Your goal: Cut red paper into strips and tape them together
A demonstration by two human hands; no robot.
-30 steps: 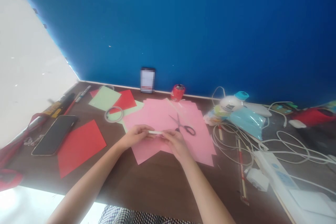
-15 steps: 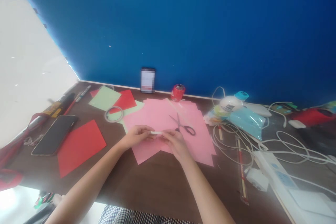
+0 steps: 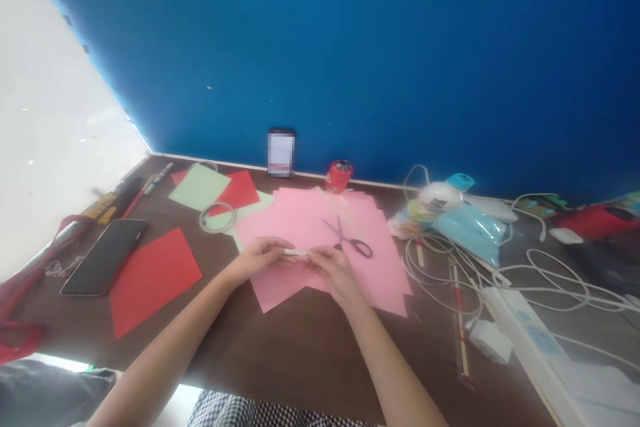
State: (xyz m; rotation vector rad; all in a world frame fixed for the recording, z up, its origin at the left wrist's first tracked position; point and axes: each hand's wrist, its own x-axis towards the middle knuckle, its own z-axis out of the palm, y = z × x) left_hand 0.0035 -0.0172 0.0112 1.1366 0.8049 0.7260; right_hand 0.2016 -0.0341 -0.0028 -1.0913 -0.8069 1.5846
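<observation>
Between my two hands a thin pale strip (image 3: 295, 252), perhaps rolled or folded paper, is held level above pink paper sheets (image 3: 295, 213). My left hand (image 3: 261, 259) pinches its left end, fingers closed. At the other end, my right hand (image 3: 331, 267) grips it with thumb and fingertips. Most of the strip is covered by fingers. Just beyond my right hand, black-handled scissors (image 3: 361, 248) lie on the pink sheets with blades apart. A ring-shaped roll of tape (image 3: 217, 218) rests on green and red paper to the left.
On the left are a red sheet (image 3: 155, 280), a dark phone (image 3: 106, 257) and a pale green square (image 3: 200, 187). A red can-like holder (image 3: 339, 176) stands at the back. To the right lie a blue-capped bottle (image 3: 443, 197), tangled white cables and a power strip (image 3: 525, 327).
My hands have barely shifted; the strip is slightly more tilted and sits a little further left. At the lower left, grey cloth now shows beyond the table edge.
</observation>
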